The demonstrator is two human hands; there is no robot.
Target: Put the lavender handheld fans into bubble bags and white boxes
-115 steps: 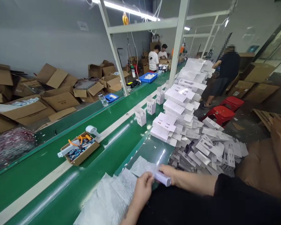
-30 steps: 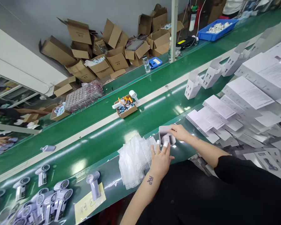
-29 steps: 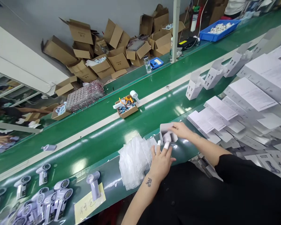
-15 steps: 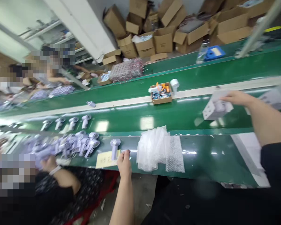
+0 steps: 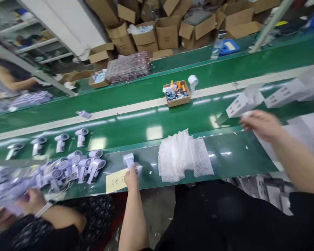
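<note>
My left hand [image 5: 131, 179] is closed around the handle of a small lavender handheld fan [image 5: 128, 159], its round head pointing away from me. The fan is by a yellow paper [image 5: 115, 182] with handwriting, at the bench's front edge. My right hand [image 5: 261, 126], smeared by motion, has its fingers drawn together just in front of an open white box [image 5: 241, 104] on the green belt. A whitish spot shows at those fingertips, but I cannot make out what it is. Between my hands lies a stack of bubble-wrap bags [image 5: 176, 157].
More fans [image 5: 75, 165] are piled at left, with several lined up on the belt [image 5: 136, 122]. A co-worker's hands [image 5: 32, 202] handle fans there. A small carton [image 5: 178, 100] of parts stands midway, a white roll [image 5: 193, 81] beside it. More white boxes [image 5: 290, 93] stand at right.
My left hand has closed on the fan's handle and the fan has tilted. My right hand has let go of the white box, which now stands on the belt. The view has shifted right.
</note>
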